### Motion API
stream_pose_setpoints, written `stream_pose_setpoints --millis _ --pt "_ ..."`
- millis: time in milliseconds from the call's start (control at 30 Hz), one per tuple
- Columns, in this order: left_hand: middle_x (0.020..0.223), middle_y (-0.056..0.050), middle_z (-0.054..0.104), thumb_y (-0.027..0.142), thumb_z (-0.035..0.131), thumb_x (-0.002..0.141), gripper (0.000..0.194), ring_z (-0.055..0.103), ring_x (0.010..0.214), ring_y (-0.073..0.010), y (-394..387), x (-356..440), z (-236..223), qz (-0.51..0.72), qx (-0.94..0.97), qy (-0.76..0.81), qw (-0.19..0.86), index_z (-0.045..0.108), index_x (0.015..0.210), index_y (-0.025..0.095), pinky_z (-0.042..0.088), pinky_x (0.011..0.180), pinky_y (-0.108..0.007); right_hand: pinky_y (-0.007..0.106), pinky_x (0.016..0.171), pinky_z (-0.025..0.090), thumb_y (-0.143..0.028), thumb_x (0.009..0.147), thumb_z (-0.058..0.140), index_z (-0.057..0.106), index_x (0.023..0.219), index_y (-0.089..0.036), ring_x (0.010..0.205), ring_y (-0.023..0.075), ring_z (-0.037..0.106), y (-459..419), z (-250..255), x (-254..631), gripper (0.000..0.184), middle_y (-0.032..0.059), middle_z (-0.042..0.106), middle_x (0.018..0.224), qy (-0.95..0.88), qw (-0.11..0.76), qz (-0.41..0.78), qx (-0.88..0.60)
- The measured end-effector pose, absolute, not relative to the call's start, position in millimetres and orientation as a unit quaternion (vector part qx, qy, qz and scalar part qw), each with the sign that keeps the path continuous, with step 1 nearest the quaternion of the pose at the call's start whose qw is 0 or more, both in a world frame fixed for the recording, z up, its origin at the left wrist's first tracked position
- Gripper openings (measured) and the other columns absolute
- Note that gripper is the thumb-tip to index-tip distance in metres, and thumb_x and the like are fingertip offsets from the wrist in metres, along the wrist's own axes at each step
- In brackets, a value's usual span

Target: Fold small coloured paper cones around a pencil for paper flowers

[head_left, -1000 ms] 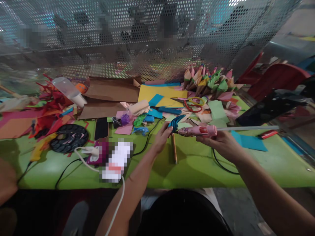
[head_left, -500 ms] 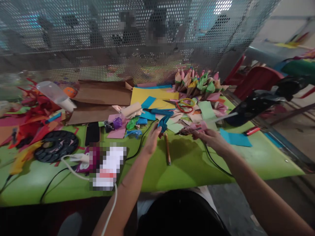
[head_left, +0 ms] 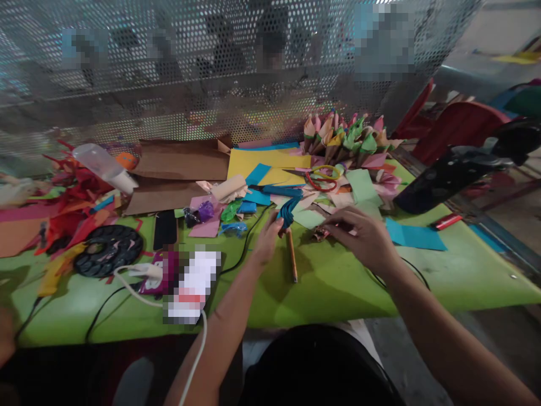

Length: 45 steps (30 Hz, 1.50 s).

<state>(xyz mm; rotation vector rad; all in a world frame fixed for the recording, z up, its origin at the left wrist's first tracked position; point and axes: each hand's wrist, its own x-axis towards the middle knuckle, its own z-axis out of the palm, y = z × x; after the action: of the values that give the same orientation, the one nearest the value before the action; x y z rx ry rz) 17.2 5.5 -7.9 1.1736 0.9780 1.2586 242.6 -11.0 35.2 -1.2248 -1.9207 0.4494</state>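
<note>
Taking the bunched, pleated bright-blue paper (head_left: 287, 211) as the clock's centre, the left hand (head_left: 267, 241) comes in from seven o'clock, its fingers pinching the paper's lower end above the green-covered desk (head_left: 329, 296). At six o'clock is a slim orange-brown stick (head_left: 293, 259), its upper end by the paper; whether they touch I cannot tell. The right hand (head_left: 359, 234) is at four o'clock, fingers bent and drawn close together at a small brownish, pinkish object (head_left: 320, 232); the hand covers much of it, so I cannot tell whether they grip it. Yellow paper sheets (head_left: 253, 163) lie toward eleven o'clock, cone-shaped paper flowers (head_left: 353, 138) toward one, a dark bottle (head_left: 439, 177) near three.
</note>
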Motion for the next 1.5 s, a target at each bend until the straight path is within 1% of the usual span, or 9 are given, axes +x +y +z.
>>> stream_pose_setpoints --millis 67,167,300,433,733,900,1067,1200,1500 --pt "0.075 0.001 0.055 0.055 0.061 0.084 0.034 0.047 0.067 -0.0146 6.3 17.9 -10.8 0.53 0.502 0.41 0.547 0.059 0.09 0.022 0.037 0.063 -0.028 0.031 0.066 0.05 -0.031 0.092 0.065 0.076 0.091 -0.023 0.08 0.0207 0.067 -14.0 42.0 221.2 0.014 0.0062 0.073 0.089 -0.755 0.422 0.235 -0.444" --pt "0.076 0.001 0.054 0.055 0.062 0.082 0.035 0.047 0.068 -0.0144 7.3 18.1 -13.5 0.528 0.496 0.41 0.555 0.059 0.091 0.022 0.037 0.064 -0.028 0.032 0.067 0.051 -0.026 0.091 0.065 0.078 0.092 -0.024 0.081 0.0209 0.068 -14.4 46.2 195.4 0.014 0.0055 0.074 0.088 -0.746 0.443 0.263 -0.422" --pt "0.075 0.002 0.051 0.057 0.064 0.081 0.036 0.045 0.068 -0.0141 7.1 18.5 -12.0 0.526 0.494 0.411 0.557 0.058 0.089 0.022 0.037 0.063 -0.027 0.035 0.075 0.053 -0.023 0.089 0.064 0.079 0.09 -0.024 0.084 0.0228 0.069 -10.7 41.8 180.0 0.014 0.0059 0.075 0.087 -0.735 0.454 0.258 -0.433" --pt "0.076 0.002 0.05 0.056 0.064 0.082 0.035 0.044 0.069 -0.0141 6.2 19.4 -9.6 0.524 0.492 0.414 0.558 0.058 0.088 0.022 0.038 0.065 -0.027 0.035 0.073 0.052 -0.021 0.09 0.064 0.079 0.089 -0.023 0.081 0.0224 0.069 -9.0 35.5 176.9 0.015 0.0061 0.075 0.086 -0.732 0.452 0.243 -0.448" --pt "0.08 0.001 0.054 0.052 0.057 0.089 0.031 0.045 0.07 -0.0142 5.7 19.5 -12.0 0.518 0.512 0.419 0.542 0.061 0.099 0.022 0.039 0.065 -0.027 0.034 0.072 0.05 -0.021 0.087 0.066 0.078 0.086 -0.023 0.079 0.0223 0.067 -7.7 33.1 176.0 0.012 0.0054 0.073 0.082 -0.731 0.462 0.238 -0.442" --pt "0.072 0.003 0.05 0.05 0.058 0.089 0.028 0.042 0.064 -0.0138 5.2 19.6 -9.7 0.513 0.521 0.418 0.539 0.06 0.093 0.023 0.039 0.062 -0.027 0.033 0.07 0.05 -0.023 0.086 0.067 0.077 0.082 -0.022 0.077 0.022 0.066 -5.7 35.3 176.7 0.012 0.0056 0.073 0.08 -0.736 0.451 0.235 -0.448" --pt "0.077 0.001 0.054 0.046 0.059 0.089 0.024 0.049 0.073 -0.0155 6.1 20.3 -10.3 0.509 0.516 0.423 0.543 0.061 0.094 0.022 0.044 0.071 -0.027 0.032 0.067 0.048 -0.022 0.085 0.066 0.077 0.081 -0.023 0.073 0.0207 0.063 -2.6 36.4 178.5 0.012 0.0048 0.072 0.079 -0.751 0.425 0.223 -0.453" --pt "0.081 0.001 0.057 0.042 0.059 0.089 0.021 0.053 0.08 -0.016 6.4 21.1 -12.0 0.513 0.508 0.418 0.551 0.062 0.094 0.022 0.047 0.078 -0.027 0.032 0.068 0.047 -0.019 0.086 0.064 0.075 0.079 -0.023 0.074 0.0212 0.063 -1.6 35.5 178.2 0.013 0.0046 0.072 0.079 -0.758 0.417 0.216 -0.452" --pt "0.084 -0.001 0.06 0.04 0.056 0.091 0.019 0.056 0.087 -0.0179 4.6 21.4 -12.0 0.514 0.509 0.42 0.548 0.061 0.098 0.023 0.048 0.081 -0.028 0.032 0.068 0.046 -0.018 0.085 0.064 0.074 0.079 -0.023 0.073 0.021 0.061 -1.9 34.2 176.4 0.012 0.0038 0.07 0.077 -0.761 0.411 0.209 -0.457"
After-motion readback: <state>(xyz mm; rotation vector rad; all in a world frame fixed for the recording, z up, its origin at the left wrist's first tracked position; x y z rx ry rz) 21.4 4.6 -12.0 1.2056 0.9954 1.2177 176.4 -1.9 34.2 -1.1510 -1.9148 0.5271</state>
